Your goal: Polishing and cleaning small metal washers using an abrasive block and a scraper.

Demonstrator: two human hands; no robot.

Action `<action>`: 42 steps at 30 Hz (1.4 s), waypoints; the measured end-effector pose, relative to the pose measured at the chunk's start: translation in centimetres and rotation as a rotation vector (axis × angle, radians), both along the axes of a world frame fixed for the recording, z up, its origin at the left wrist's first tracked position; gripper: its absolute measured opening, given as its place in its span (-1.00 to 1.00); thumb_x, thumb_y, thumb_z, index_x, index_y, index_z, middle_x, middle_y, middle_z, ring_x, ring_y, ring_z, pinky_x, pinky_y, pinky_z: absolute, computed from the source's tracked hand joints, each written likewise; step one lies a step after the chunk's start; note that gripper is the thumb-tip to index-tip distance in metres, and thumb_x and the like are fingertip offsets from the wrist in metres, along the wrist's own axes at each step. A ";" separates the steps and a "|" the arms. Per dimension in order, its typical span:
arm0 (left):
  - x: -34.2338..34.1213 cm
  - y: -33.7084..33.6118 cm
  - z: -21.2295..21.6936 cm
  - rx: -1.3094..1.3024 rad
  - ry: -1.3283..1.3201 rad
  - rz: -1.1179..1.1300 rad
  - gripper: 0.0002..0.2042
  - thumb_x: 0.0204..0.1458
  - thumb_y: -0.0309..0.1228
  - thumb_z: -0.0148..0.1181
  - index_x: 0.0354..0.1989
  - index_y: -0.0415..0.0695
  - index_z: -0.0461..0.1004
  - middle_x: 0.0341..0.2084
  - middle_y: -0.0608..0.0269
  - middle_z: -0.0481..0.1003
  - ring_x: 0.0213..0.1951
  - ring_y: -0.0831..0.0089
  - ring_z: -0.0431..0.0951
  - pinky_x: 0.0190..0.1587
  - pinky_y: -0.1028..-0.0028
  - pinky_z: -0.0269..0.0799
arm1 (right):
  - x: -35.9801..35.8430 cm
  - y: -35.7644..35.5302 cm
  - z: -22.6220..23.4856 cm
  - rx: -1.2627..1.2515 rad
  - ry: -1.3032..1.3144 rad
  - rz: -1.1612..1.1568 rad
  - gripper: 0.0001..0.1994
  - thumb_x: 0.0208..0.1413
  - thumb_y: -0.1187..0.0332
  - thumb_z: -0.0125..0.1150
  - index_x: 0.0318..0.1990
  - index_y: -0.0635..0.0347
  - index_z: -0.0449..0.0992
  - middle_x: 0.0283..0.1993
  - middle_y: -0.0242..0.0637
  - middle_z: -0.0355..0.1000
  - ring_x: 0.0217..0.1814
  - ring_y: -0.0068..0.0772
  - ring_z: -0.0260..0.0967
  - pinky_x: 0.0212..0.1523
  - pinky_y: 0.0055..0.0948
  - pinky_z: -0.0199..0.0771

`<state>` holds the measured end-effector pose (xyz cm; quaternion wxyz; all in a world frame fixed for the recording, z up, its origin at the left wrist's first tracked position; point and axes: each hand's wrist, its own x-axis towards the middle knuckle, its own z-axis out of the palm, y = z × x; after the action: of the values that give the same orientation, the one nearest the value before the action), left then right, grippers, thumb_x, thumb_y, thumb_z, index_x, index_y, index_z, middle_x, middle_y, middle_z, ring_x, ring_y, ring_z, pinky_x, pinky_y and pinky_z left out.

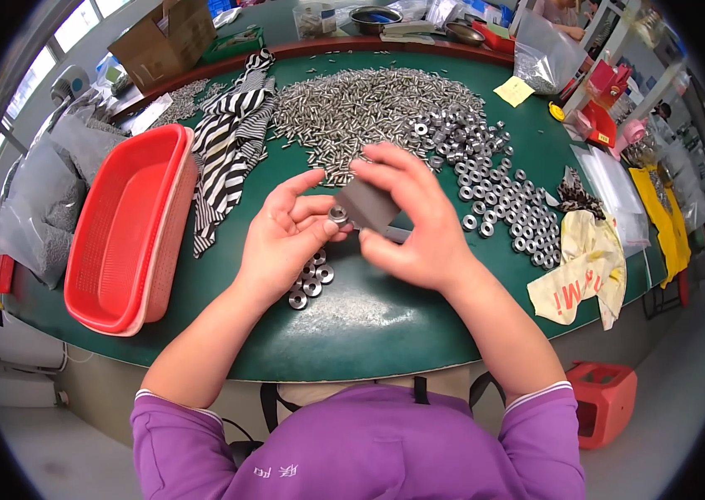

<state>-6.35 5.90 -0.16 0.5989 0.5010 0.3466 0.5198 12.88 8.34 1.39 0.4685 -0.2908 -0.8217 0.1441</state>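
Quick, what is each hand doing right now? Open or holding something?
Left hand: fingers partly open, pinching a small round metal ring at the fingertips.
Right hand: closed on a flat dark grey block, held against the ring.

Head view, looking steeply down onto a green table from the person's own seat.

A single view is given, from a wide fisheye camera worn on the head, facing forward and down, close enough that the purple sleeves and chest fill the lower edge. The left hand (286, 233) and right hand (415, 221) sit near the middle of the picture, above the near edge of the green table (369, 325). The far edge curves across the top, with a cardboard box (165, 42) at the far left corner. The table's left edge carries a red basket (123, 229); its right edge bends away toward the rim, where straight lines bow.
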 end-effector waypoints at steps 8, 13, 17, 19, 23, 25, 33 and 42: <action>0.1 -0.1 -0.1 -0.068 -0.033 0.011 -0.66 0.04 -0.57 0.09 0.01 -0.27 0.24 -0.13 0.04 0.44 -0.19 0.40 0.53 -0.10 0.51 0.47 | 0.3 -0.4 0.2 -0.037 0.001 -0.084 -0.42 -0.33 0.43 0.23 0.03 0.13 0.36 0.14 -0.17 0.19 0.21 -0.12 0.14 0.18 -0.25 0.18; -0.1 0.0 0.1 -0.070 0.012 0.037 -0.67 0.01 -0.66 0.07 -0.02 -0.31 0.23 -0.10 0.04 0.41 -0.12 0.40 0.50 -0.03 0.50 0.43 | -0.1 -0.3 -0.3 -0.055 0.001 -0.044 -0.42 -0.33 0.42 0.22 0.03 0.14 0.36 0.14 -0.16 0.18 0.20 -0.11 0.15 0.17 -0.24 0.18; 0.0 0.2 -0.4 0.003 -0.048 0.053 -0.63 -0.02 -0.67 0.10 0.00 -0.28 0.23 -0.07 0.03 0.39 -0.04 0.40 0.44 0.00 0.51 0.39 | -0.3 -0.4 -0.7 -0.056 0.007 0.007 -0.41 -0.33 0.38 0.23 0.04 0.17 0.35 0.13 -0.11 0.18 0.19 -0.08 0.15 0.17 -0.21 0.19; 0.0 0.4 -0.8 0.099 -0.020 0.078 -0.64 -0.03 -0.68 0.12 -0.02 -0.25 0.25 -0.06 0.08 0.38 -0.05 0.42 0.44 0.01 0.49 0.37 | -0.3 -0.3 -0.6 -0.051 0.022 0.049 -0.41 -0.31 0.42 0.21 0.06 0.16 0.35 0.16 -0.13 0.19 0.24 -0.13 0.13 0.19 -0.23 0.19; -0.4 0.4 -1.3 0.075 -0.036 0.095 -0.72 -0.04 -0.69 0.11 -0.13 -0.22 0.30 -0.12 0.16 0.37 -0.16 0.44 0.48 -0.03 0.45 0.42 | -0.3 -0.2 -0.9 -0.050 0.045 0.045 -0.38 -0.32 0.40 0.24 0.07 0.13 0.33 0.16 -0.15 0.18 0.25 -0.12 0.09 0.20 -0.21 0.15; -0.4 0.5 -1.4 0.057 -0.042 0.098 -0.72 -0.04 -0.67 0.13 -0.14 -0.23 0.31 -0.14 0.16 0.39 -0.18 0.46 0.49 -0.04 0.46 0.42 | -0.1 -0.1 -1.2 -0.039 0.046 0.037 -0.38 -0.32 0.39 0.24 0.07 0.14 0.33 0.17 -0.14 0.18 0.26 -0.11 0.08 0.21 -0.21 0.14; -0.6 0.7 -1.7 -0.014 -0.039 0.112 -0.69 0.00 -0.57 0.14 -0.05 -0.26 0.31 -0.22 0.20 0.46 -0.22 0.52 0.49 -0.09 0.53 0.41 | -0.5 -0.7 -1.0 0.010 0.078 0.129 -0.39 -0.32 0.39 0.22 0.06 0.14 0.34 0.15 -0.14 0.19 0.27 -0.05 0.06 0.22 -0.15 0.12; 0.3 0.3 -0.3 0.065 -0.054 0.086 -0.48 -0.04 -0.69 0.09 0.11 -0.24 0.05 -0.14 0.06 0.39 -0.20 0.41 0.50 -0.11 0.48 0.45 | -0.1 -0.8 -0.2 -0.040 0.054 0.052 -0.41 -0.34 0.45 0.20 0.04 0.15 0.38 0.13 -0.14 0.22 0.21 -0.12 0.17 0.16 -0.24 0.23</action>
<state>-6.09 6.24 -0.49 0.5686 0.4906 0.3343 0.5695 12.75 7.52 1.19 0.4807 -0.2745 -0.8130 0.1806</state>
